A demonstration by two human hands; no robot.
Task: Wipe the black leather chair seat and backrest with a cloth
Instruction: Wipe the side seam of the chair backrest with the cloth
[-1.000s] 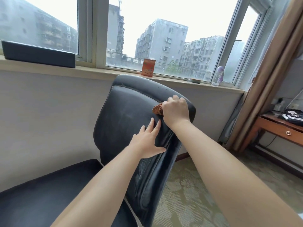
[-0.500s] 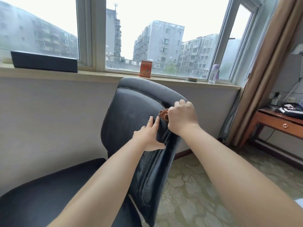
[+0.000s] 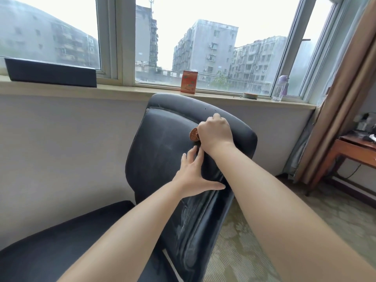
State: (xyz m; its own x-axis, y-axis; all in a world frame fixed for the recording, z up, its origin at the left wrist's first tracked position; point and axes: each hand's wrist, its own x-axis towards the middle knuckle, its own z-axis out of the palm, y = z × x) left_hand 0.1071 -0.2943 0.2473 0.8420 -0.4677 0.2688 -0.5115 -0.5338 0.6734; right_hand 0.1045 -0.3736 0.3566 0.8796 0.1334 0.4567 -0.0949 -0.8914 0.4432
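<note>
Since the frame half a second ago the right hand (image 3: 215,134) has travelled back up the backrest (image 3: 162,147), from the right edge toward the top panel; left hand (image 3: 193,176) sits much where it was. Right hand: fingers curled tight round a bunched brown cloth (image 3: 193,134), a fold poking out on its left side, cloth pressed against the black leather. Left hand: fingers straight and slightly spread, flat on the backrest below the right wrist, thumb out to the right. Seat (image 3: 50,247) at lower left, untouched by either hand. On the windowsill (image 3: 122,89): long dark box (image 3: 50,72) at left, orange carton (image 3: 189,81), small round tin (image 3: 249,95), clear bottle with purple cap (image 3: 280,88). Wooden desk (image 3: 354,149) at right, beside a tan curtain (image 3: 345,88).
</note>
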